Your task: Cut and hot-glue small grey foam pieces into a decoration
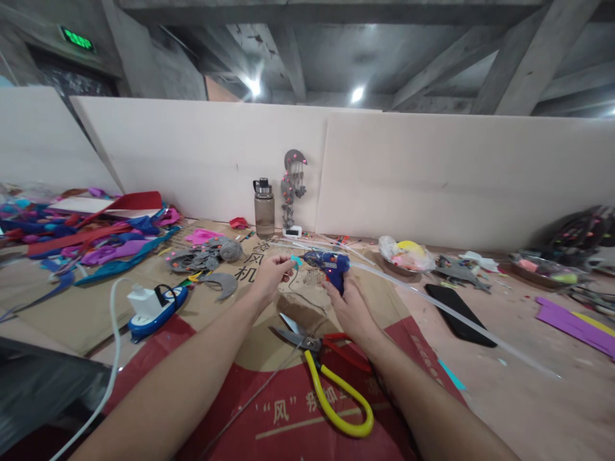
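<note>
My right hand (353, 307) is wrapped round the handle of a blue hot glue gun (331, 261), its nozzle pointing left. A long clear glue stick (432, 298) runs out of the gun's back toward the right. Between the fingertips of my left hand (275, 275) is a small turquoise piece (296, 260), close to the nozzle. A thin grey cord (307, 299) hangs below that piece. Under my hands, scissors with yellow handles (336, 410) lie on the cardboard (269, 346), beside a red-handled tool (343, 349) partly hidden by my right arm.
A blue power strip (158, 314) with a white plug lies left. Grey felt pieces (202, 256) and a heap of coloured scraps (96, 237) are behind it. A water bottle (264, 211) stands by the white board. At right lie a black phone (459, 314) and a filled bowl (406, 259).
</note>
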The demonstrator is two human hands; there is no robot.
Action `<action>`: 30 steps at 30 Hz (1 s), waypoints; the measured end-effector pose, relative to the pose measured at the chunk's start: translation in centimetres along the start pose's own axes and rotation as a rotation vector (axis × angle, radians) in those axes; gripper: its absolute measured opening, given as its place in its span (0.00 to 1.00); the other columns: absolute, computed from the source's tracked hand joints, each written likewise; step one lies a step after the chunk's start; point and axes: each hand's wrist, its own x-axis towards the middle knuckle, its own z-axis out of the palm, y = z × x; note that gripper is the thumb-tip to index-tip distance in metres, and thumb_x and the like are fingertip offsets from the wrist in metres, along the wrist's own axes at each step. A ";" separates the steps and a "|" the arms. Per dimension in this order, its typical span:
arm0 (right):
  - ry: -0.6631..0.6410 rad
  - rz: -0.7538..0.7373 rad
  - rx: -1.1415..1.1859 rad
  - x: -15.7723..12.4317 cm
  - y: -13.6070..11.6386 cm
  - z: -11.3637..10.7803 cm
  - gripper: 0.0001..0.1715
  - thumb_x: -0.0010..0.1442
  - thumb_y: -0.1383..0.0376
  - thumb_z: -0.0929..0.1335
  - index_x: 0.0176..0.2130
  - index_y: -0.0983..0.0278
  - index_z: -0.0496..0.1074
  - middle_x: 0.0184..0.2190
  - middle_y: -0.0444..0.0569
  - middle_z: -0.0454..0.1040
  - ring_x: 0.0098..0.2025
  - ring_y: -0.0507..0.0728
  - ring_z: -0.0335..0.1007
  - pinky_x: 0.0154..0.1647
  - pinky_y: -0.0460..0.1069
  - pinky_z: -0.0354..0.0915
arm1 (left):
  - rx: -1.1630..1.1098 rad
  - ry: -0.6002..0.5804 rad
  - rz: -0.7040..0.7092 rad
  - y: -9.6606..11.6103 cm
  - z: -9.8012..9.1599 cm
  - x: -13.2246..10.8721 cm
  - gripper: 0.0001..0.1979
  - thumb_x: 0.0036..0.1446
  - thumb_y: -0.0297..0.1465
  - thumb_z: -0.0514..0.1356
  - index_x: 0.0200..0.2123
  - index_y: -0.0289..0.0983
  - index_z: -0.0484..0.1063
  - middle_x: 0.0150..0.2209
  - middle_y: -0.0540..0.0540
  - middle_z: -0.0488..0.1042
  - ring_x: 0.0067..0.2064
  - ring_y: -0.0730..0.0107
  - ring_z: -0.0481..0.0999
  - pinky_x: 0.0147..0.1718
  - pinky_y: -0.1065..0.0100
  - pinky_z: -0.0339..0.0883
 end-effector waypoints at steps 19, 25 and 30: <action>-0.026 0.003 -0.002 0.0 0.0 0.0 0.24 0.62 0.59 0.62 0.53 0.70 0.68 0.49 0.61 0.74 0.49 0.62 0.70 0.54 0.57 0.63 | -0.003 0.001 0.007 -0.2 -0.1 0.1 0.13 0.40 0.36 0.66 0.24 0.34 0.68 0.17 0.53 0.66 0.19 0.80 0.60 0.20 0.74 0.50; -0.007 -0.005 -0.021 -0.1 0.2 0.1 0.24 0.62 0.59 0.62 0.53 0.68 0.67 0.49 0.60 0.74 0.49 0.62 0.70 0.54 0.58 0.63 | 0.006 -0.003 0.013 -0.4 -0.2 0.2 0.12 0.40 0.36 0.66 0.24 0.35 0.68 0.18 0.53 0.66 0.19 0.80 0.61 0.21 0.74 0.51; -0.004 -0.004 -0.027 -0.1 0.2 0.1 0.21 0.61 0.59 0.62 0.51 0.66 0.68 0.46 0.58 0.75 0.46 0.62 0.70 0.51 0.57 0.64 | 0.004 0.000 0.009 -0.3 -0.2 0.2 0.12 0.40 0.36 0.65 0.24 0.35 0.68 0.18 0.53 0.66 0.19 0.80 0.61 0.20 0.74 0.50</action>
